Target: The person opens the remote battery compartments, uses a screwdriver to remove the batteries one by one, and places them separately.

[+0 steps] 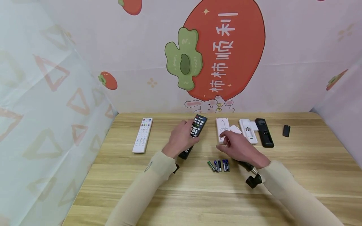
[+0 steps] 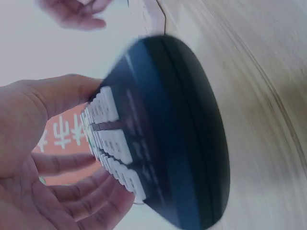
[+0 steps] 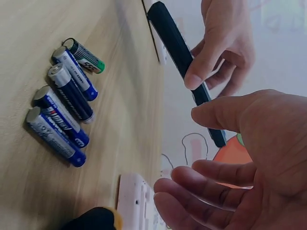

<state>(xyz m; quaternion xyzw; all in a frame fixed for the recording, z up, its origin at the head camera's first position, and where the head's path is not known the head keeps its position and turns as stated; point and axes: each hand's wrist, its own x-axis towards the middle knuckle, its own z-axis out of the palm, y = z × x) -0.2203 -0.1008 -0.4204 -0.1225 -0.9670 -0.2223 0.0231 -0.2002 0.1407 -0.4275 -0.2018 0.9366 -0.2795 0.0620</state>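
Black remote gripped in left hand, thumb opposite fingers, right hand held relaxed, fingers loosely bent, right of black remote

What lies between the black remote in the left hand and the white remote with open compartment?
In the head view, another white remote and a white piece lie there, the right hand partly hiding both.

The person wears long cream sleeves: the left sleeve stops just behind the left grip, small dark lettering near its cuff. Behind the right grip, a black wrist piece juts out beside the right sleeve.
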